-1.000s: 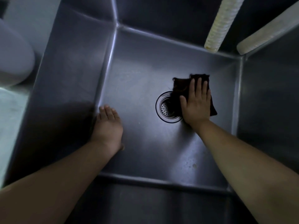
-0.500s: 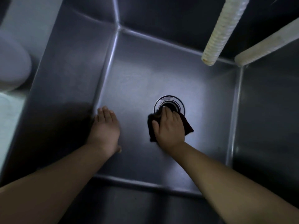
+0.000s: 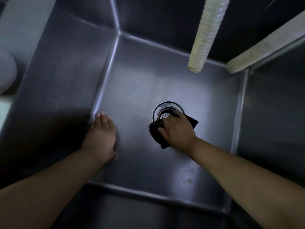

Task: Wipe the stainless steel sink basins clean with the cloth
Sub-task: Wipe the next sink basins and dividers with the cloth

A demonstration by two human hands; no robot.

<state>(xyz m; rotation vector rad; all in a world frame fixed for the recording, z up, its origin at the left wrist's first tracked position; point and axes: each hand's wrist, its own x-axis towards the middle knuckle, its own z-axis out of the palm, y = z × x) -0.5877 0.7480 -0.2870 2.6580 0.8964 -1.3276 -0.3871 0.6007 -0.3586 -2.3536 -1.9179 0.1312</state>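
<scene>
I look down into a deep stainless steel sink basin (image 3: 140, 83) with a round drain strainer (image 3: 163, 113) in its floor. My right hand (image 3: 177, 131) grips a dark cloth (image 3: 158, 137) with bent fingers and presses it against the near right rim of the drain. Part of the cloth sticks out on either side of the hand, and its edge covers some of the drain ring. My left hand (image 3: 101, 134) lies flat on the basin floor, fingers straight, right beside the left wall.
A ribbed whitish hose (image 3: 206, 33) hangs over the far right of the basin. A pale bar (image 3: 264, 45) runs along the right rim. Spots and residue (image 3: 189, 177) mark the floor near the front right. A white rounded object (image 3: 6, 71) sits outside at the left.
My right hand slid the cloth from the far right of the drain toward me, then onto the drain's near rim, and its fingers have bent. The left hand stayed in place.
</scene>
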